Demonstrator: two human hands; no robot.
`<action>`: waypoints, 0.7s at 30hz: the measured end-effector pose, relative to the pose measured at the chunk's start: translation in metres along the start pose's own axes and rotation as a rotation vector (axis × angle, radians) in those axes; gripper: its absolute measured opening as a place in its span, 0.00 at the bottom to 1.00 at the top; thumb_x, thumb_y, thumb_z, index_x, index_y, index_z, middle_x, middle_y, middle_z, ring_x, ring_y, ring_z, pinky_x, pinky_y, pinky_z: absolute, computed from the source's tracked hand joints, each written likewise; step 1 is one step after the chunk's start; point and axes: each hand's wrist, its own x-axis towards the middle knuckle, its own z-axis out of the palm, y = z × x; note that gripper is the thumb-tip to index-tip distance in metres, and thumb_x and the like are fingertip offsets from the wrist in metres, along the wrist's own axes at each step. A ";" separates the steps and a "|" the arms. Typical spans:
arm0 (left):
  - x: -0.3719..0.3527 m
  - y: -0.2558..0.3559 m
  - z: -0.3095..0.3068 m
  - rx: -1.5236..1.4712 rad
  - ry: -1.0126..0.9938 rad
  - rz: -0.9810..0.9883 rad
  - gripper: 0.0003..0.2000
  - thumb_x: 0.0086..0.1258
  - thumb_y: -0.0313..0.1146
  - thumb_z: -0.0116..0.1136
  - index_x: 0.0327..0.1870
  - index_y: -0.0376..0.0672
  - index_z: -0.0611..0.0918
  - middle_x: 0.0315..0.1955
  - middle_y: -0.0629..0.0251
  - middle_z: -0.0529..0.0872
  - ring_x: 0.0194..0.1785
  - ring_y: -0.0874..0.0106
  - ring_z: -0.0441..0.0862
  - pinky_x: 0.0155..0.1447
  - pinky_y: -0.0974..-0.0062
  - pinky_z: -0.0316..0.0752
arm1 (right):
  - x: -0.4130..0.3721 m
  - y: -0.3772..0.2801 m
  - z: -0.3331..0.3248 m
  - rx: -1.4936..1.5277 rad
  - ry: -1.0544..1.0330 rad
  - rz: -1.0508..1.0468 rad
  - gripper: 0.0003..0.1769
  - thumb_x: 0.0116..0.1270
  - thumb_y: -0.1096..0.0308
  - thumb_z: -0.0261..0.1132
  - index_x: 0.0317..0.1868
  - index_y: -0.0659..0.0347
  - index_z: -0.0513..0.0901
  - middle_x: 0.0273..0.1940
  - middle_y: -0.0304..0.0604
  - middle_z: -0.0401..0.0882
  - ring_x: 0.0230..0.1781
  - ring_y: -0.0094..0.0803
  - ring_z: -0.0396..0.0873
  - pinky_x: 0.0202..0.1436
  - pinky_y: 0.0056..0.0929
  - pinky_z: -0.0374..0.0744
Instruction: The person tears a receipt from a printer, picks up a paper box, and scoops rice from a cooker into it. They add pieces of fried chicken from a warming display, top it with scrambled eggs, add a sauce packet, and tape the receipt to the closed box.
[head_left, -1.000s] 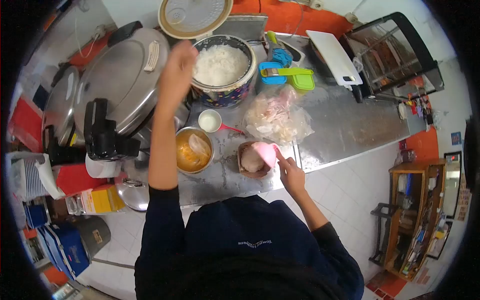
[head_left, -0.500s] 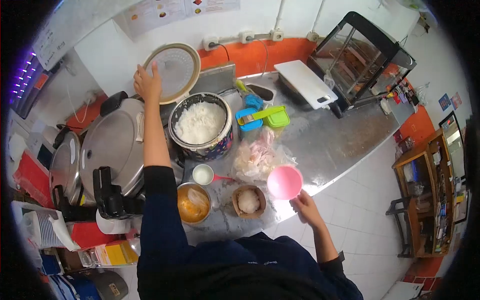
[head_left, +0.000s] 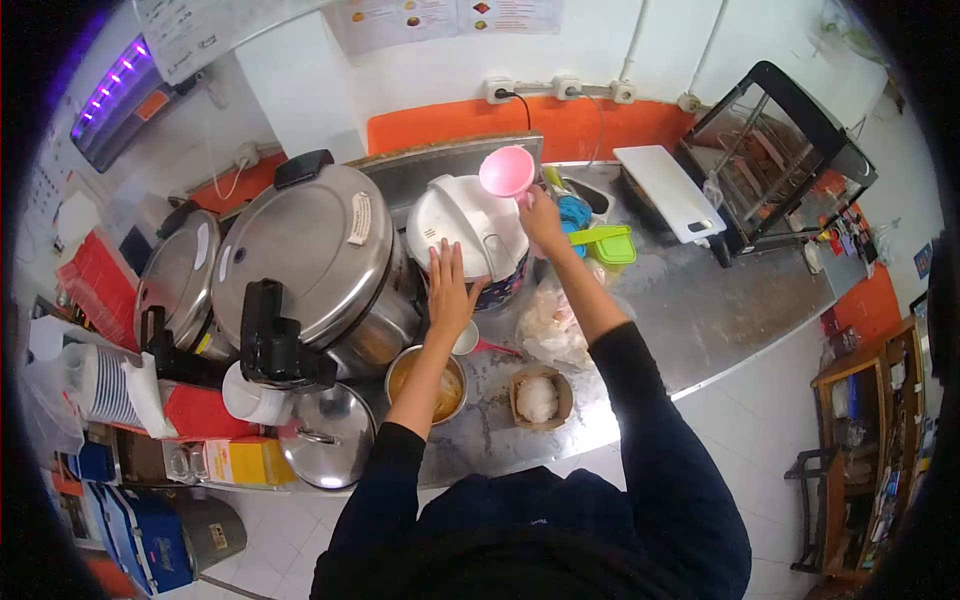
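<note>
The white lid of the rice cooker [head_left: 452,212] is down, and the rice inside is hidden. My left hand [head_left: 452,290] lies against the lid's front edge with its fingers spread. In my right hand [head_left: 541,222], closed around its handle, is a pink plastic scoop [head_left: 508,170], held above the lid's right side. Below the cooker, a white measuring cup with a red handle [head_left: 466,340] lies partly behind my left hand. A metal bowl of orange-yellow food [head_left: 452,392] is partly covered by my left forearm. A brown paper box [head_left: 540,398] holds a ball of rice.
Two large steel pressure cookers [head_left: 300,270] stand on the left. A plastic bag of food [head_left: 552,325] lies right of the rice cooker, near a green-lidded container [head_left: 615,248]. Farther right are a white cutting board [head_left: 668,192] and a glass display case [head_left: 775,160].
The rice cooker's lid has swung down over the rice. My left hand came down with it to its front edge. My right hand carried the pink scoop up over the lid.
</note>
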 end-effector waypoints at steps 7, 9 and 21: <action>-0.065 0.052 -0.036 -0.370 -0.429 -0.419 0.33 0.68 0.49 0.53 0.62 0.27 0.65 0.56 0.39 0.71 0.58 0.46 0.72 0.62 0.60 0.66 | 0.010 0.004 0.037 -0.248 -0.220 0.100 0.27 0.59 0.66 0.62 0.59 0.65 0.68 0.47 0.59 0.78 0.50 0.57 0.75 0.57 0.49 0.71; -0.129 0.058 -0.013 -0.416 -0.577 -0.463 0.30 0.69 0.47 0.53 0.61 0.28 0.68 0.51 0.38 0.75 0.55 0.47 0.74 0.59 0.60 0.67 | 0.003 -0.006 0.015 -0.233 -0.248 0.175 0.30 0.62 0.62 0.61 0.62 0.66 0.66 0.49 0.61 0.77 0.52 0.57 0.74 0.59 0.47 0.69; -0.270 0.102 0.069 -0.462 -0.223 -0.757 0.29 0.75 0.54 0.37 0.41 0.31 0.81 0.32 0.50 0.84 0.37 0.64 0.81 0.43 0.64 0.74 | -0.293 0.054 -0.401 0.352 -1.011 0.472 0.25 0.72 0.55 0.54 0.64 0.60 0.69 0.42 0.43 0.81 0.38 0.24 0.77 0.43 0.26 0.77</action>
